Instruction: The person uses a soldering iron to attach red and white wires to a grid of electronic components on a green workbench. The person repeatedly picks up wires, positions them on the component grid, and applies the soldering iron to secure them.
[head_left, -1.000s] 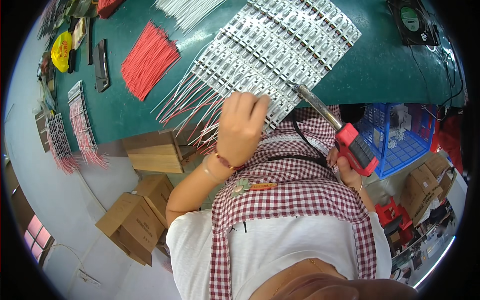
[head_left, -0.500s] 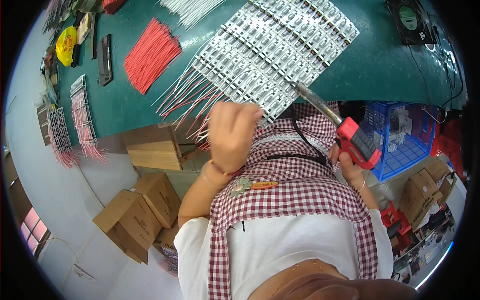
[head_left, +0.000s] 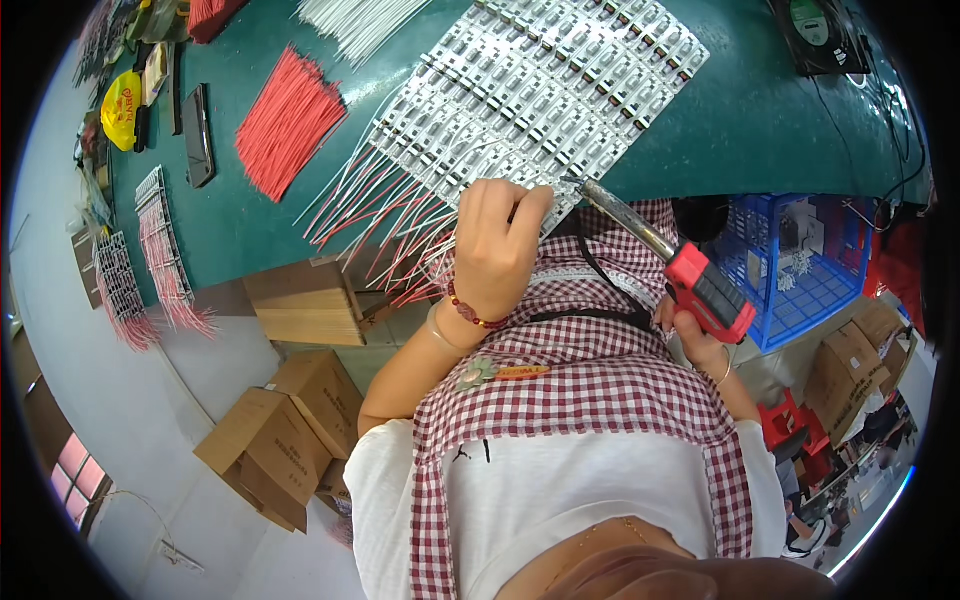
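A panel of white LED strip boards (head_left: 545,90) lies on the green table (head_left: 760,120), with red and white wires (head_left: 385,215) fanning off its near edge. My left hand (head_left: 495,250) rests at that edge, fingers curled and pinching something small at the nearest board; what it pinches is hidden. My right hand (head_left: 690,335) grips a red-handled soldering iron (head_left: 665,260), its metal tip touching the panel's edge just right of my left fingertips.
A bundle of red wires (head_left: 285,120) and white wires (head_left: 355,20) lie further back. Finished wired strips (head_left: 150,250) hang at the left edge. A blue crate (head_left: 800,265) stands right, cardboard boxes (head_left: 270,440) on the floor left, a wooden block (head_left: 300,300) under the table.
My left hand has slid down to the panel's near edge and curled its fingers. The soldering iron's tip has come in close beside those fingertips.
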